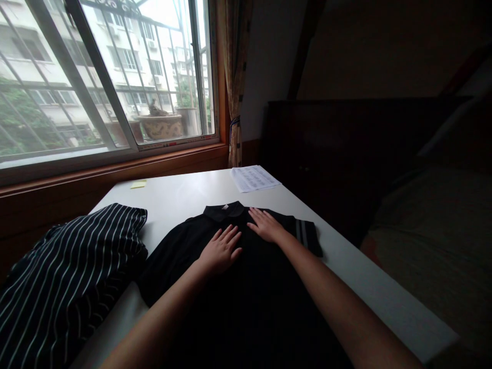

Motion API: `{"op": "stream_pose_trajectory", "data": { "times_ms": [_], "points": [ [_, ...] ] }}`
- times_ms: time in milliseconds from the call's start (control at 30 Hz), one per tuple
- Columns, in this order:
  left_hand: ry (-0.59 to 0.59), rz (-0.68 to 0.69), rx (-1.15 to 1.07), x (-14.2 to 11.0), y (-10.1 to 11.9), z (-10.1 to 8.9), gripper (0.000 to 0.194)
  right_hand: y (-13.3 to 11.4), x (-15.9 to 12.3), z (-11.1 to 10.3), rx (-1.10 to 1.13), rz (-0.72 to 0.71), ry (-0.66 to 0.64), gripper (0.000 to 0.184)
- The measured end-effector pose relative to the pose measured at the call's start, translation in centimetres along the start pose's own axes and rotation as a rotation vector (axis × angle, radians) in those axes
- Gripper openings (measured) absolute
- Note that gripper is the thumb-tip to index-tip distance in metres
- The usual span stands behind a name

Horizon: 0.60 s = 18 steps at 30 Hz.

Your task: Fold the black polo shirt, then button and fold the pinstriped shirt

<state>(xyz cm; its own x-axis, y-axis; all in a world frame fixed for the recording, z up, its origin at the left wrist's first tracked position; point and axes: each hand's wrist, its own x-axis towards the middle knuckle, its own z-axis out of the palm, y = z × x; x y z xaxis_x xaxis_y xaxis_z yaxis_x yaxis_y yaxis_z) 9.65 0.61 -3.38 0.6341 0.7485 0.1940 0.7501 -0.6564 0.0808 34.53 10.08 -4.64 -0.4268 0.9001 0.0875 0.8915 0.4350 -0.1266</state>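
Guiding this from afar, I have the left hand (pixel 221 250) and right hand (pixel 265 224) flattened, fingers extended, gripping nothing, on the black shirt (pixel 265 287) laid across the white table (pixel 180 188), probably to smooth it; the striped garment (pixel 84 261) lies left, presumably leaving room.

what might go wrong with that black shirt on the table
The left hand and right hand lie flat on the black shirt; sliding them could crease it. Its grey-banded sleeve lies near the edge of the white table and might slip. The striped garment close by could get dragged.
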Motion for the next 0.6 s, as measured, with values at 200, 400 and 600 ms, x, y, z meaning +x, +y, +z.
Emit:
{"op": "stream_pose_trajectory", "data": {
  "times_ms": [200, 400, 600],
  "points": [
    [0.005, -0.033, 0.028, -0.3, -0.2, 0.3, 0.06, 0.4, -0.2, 0.1, -0.02, 0.06, 0.024, 0.073],
    [-0.012, -0.063, 0.01, -0.5, -0.2, 0.2, 0.06, 5.0, -3.2, -0.9, -0.049, 0.214, 0.032, 0.071],
    [-0.03, -0.082, 0.005, -0.4, -0.1, 0.1, 0.059, 10.4, -7.4, -3.5, -0.119, 0.379, 0.162, 0.064]
  ]
}}
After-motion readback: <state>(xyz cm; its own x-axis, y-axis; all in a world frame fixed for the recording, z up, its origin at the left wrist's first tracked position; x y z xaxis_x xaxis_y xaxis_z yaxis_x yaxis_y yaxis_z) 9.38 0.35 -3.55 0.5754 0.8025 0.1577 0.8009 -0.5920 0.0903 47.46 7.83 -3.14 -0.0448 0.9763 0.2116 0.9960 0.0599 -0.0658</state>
